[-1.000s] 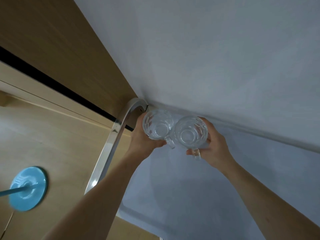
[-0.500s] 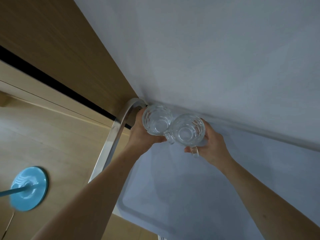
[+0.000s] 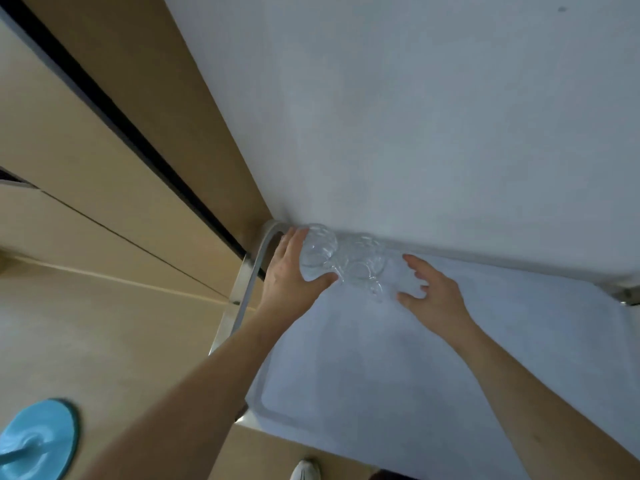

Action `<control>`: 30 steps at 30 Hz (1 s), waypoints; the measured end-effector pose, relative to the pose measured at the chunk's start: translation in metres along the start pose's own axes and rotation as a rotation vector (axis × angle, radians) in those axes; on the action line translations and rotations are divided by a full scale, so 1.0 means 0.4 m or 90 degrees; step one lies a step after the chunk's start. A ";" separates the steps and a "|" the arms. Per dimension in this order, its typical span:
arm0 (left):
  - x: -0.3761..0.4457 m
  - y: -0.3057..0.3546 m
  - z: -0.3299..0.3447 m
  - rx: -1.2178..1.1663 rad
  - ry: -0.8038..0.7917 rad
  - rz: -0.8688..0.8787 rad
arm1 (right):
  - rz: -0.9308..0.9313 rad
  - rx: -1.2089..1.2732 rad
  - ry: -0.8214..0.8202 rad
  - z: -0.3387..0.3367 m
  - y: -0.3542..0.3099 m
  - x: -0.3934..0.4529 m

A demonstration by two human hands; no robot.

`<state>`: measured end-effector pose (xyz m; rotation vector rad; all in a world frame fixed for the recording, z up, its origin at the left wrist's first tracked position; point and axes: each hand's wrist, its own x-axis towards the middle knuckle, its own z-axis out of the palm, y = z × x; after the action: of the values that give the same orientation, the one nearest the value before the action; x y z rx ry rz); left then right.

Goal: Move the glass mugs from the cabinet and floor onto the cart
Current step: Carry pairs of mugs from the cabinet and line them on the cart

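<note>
The person is putting two clear glass mugs with a bumpy pattern into the far left corner of the white cart tray (image 3: pixel 398 375), up at about 11 o'clock from the middle of the tray. The left hand (image 3: pixel 289 275) is wrapping its thumb and fingers (image 3: pixel 294 239) around the left glass mug (image 3: pixel 317 254), and that mug is looking tipped over on its side, so the hand is likely holding on to keep it from rolling. The right glass mug (image 3: pixel 363 268) is sitting just beside the first one, at its 3 o'clock, and the two seem to be touching, but the glass is blurry so it is hard to be sure. The right hand (image 3: pixel 431 294) is at about 3 o'clock from that mug with its fingers (image 3: pixel 412 263) spread wide and holding nothing, so it looks like this mug is already let go on the tray. The mugs are going deep into the corner by the white wall (image 3: pixel 415 116) and the shiny bent metal cart handle (image 3: pixel 256 268), which is probably leaving room for more mugs. Next, the left mug likely needs standing up straight before the hand lets go, because glass can roll and chip. A round blue plastic base (image 3: pixel 38 438) is sitting on the light wooden floor (image 3: pixel 104 341) at 8 o'clock, well apart from the cart.
</note>
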<state>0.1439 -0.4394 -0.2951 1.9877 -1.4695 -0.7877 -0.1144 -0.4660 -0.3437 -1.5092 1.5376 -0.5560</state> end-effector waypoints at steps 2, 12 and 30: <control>-0.025 0.041 -0.032 0.009 -0.010 0.049 | -0.029 -0.021 0.032 -0.018 -0.056 -0.053; -0.201 0.259 -0.179 0.094 -0.057 0.294 | -0.129 -0.147 0.202 -0.110 -0.292 -0.395; -0.624 0.652 -0.036 0.109 -0.205 0.670 | 0.016 -0.221 0.503 -0.366 -0.199 -0.974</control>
<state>-0.0727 -0.2658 -0.0641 0.9105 -2.4629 -0.4995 -0.2416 -0.1459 -0.0971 -1.6105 2.3455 -0.9875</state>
